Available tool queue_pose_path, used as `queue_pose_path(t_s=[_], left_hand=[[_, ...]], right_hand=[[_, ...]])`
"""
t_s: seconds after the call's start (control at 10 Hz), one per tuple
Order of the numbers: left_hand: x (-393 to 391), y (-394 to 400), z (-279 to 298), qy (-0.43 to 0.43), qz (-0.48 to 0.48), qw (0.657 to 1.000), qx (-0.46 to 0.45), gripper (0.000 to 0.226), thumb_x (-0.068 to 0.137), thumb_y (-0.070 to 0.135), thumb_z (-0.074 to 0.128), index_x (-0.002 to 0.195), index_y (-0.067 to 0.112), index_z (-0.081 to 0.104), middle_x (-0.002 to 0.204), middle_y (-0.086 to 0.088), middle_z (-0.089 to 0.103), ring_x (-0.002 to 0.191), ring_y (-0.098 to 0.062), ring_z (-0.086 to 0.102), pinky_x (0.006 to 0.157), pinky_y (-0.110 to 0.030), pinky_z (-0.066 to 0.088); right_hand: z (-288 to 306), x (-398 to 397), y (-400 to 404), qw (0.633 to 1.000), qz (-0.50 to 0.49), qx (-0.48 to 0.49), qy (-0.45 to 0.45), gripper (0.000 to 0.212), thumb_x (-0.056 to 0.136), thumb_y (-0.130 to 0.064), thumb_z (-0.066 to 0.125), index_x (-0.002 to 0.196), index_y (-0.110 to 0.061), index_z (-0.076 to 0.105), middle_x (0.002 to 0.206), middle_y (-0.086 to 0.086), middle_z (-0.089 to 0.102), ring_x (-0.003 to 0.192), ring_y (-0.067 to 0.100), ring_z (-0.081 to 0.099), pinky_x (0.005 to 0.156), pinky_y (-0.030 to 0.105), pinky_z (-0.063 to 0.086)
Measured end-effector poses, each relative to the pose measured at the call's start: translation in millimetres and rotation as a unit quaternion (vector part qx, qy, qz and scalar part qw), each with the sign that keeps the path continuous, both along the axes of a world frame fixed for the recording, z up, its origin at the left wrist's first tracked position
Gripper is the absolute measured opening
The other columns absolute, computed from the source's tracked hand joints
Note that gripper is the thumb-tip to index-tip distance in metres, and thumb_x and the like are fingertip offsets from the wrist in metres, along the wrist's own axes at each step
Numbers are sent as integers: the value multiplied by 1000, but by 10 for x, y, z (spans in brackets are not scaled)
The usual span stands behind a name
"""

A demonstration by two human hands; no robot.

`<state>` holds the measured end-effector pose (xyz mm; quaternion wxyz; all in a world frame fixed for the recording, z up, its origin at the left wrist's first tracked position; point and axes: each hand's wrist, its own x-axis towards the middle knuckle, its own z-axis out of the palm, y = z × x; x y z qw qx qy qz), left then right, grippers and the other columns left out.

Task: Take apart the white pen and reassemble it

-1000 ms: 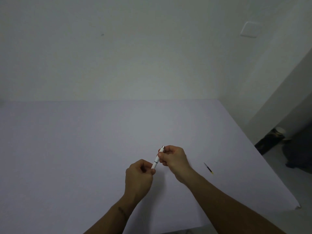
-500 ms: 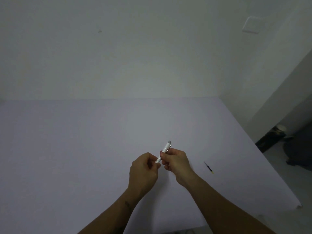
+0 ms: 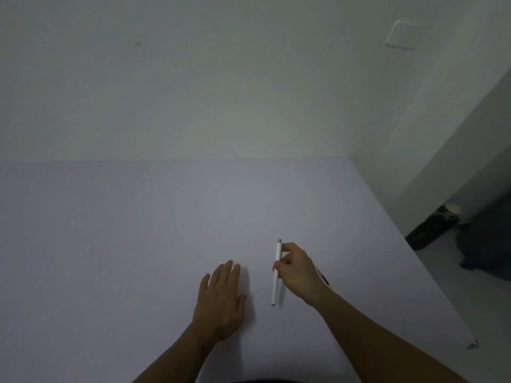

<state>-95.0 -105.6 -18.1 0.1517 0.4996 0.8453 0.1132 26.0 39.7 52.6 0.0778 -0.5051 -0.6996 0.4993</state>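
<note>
Two bare hands were over the broad, pale lilac desk [image 3: 138, 244] that ran back to a plain off-white wall. The right hand [image 3: 297, 268] pinched the slim white plastic pen [image 3: 276, 272] between thumb and curled fingers, gripping it around the middle of its barrel. The pen stood nearly upright from where I watched, its grey capped end [image 3: 279, 241] pointing away from the person and its darker tip [image 3: 273, 304] pointing back toward them, low over the desk with a faint shadow just beside it; whether the tip touched the surface I could not tell. The left hand [image 3: 221, 297] was empty, spread flat with its fingers loosely together, palm down on or just above the desk, a little apart from the pen on its left side. Behind the right wrist, partly hidden by it, lay a thin dark rod with a yellowish end [image 3: 325, 280], resting on the desk and slanting toward the desk's right edge. High on the wall to the right sat a square white switch plate [image 3: 401, 34], and past the desk's right edge a dark object with a pale round top [image 3: 431, 228] stood on the floor
</note>
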Motion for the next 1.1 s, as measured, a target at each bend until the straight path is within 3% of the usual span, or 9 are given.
queue_pose_path(t_s=[0.1,0.3,0.4,0.6,0.8,0.9,1.1], left_hand=[[48,-95,-172,59,7,996,-71,71,84,49,37,143,8,43,151,-14,42,139,-33,41,108,-60,35],[188,-113,-342,12,55,995,-80,76,91,49,25,153,10,8,163,-11,-1,151,-29,-1,119,-56,4],[218,-89,-333,9,60,995,-78,74,94,48,28,153,10,5,163,-10,-3,151,-28,-5,119,-54,-1],[206,-50,-297,-1,70,993,-92,76,93,48,32,154,12,5,164,-8,-2,151,-26,-4,121,-56,5],[191,-54,-286,-13,76,992,-98,76,92,47,34,154,12,6,164,-7,-1,151,-26,-3,121,-55,6],[155,-97,-286,-13,64,993,-94,75,92,45,33,154,12,9,164,-8,2,151,-27,0,121,-56,9],[96,-190,-162,0,9,992,-123,72,95,39,33,154,9,3,164,-7,-3,151,-26,-1,121,-52,11]], right_hand=[[-90,136,62,996,59,33,-63,27,91,-9,59,115,-20,50,88,9,66,63,6,53,44,10,35],[-312,232,119,979,125,43,-156,21,82,-8,59,100,-17,52,97,7,63,75,17,58,54,21,42],[-369,198,124,974,142,35,-176,29,79,-9,58,107,-13,54,102,8,62,84,23,62,66,28,49],[-466,114,95,957,167,41,-234,36,79,-16,62,112,-7,50,100,8,57,78,24,55,62,29,42],[-500,36,33,953,156,61,-252,44,82,-18,64,119,-7,43,107,10,60,79,23,53,63,30,43],[-493,58,35,957,151,54,-241,42,82,-19,63,117,-8,43,93,4,54,73,20,54,59,28,42],[-254,226,27,966,134,43,-215,46,85,-17,59,128,-8,43,89,0,52,81,19,54,66,27,43]])
